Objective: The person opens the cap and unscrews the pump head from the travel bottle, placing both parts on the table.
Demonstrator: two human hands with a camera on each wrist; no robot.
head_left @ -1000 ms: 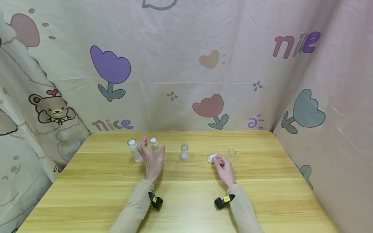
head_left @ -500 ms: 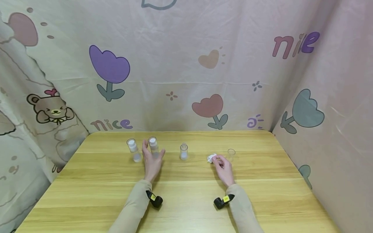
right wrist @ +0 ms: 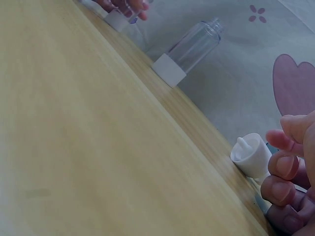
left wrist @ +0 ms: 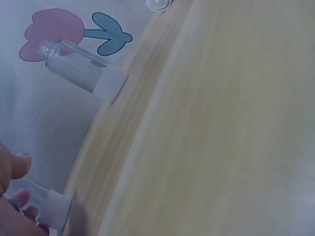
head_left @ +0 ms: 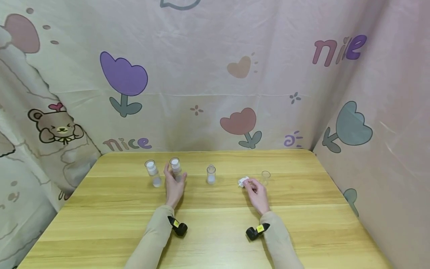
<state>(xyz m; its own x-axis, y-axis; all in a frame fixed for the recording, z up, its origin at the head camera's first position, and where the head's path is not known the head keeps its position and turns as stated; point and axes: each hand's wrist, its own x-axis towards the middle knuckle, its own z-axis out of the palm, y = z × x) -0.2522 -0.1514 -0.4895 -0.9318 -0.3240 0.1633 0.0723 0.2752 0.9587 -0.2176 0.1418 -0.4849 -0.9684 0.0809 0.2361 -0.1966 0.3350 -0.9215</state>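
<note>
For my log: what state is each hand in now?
Left hand: closed around a clear bottle.
Right hand: at the white pump; grip cannot be told.

Beige sleeves [head_left: 151, 233], black wrist cameras [head_left: 180, 229]

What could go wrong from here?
1. The left hand wraps a white-topped bottle with a similar one standing close beside it; a sideways swing might topple that neighbour.
2. The open bottle stands unheld between the hands; a stray sleeve or knuckle could tip it.
3. The white top sits at the right hand's fingertips; grip unclear, so it may slip.
</note>
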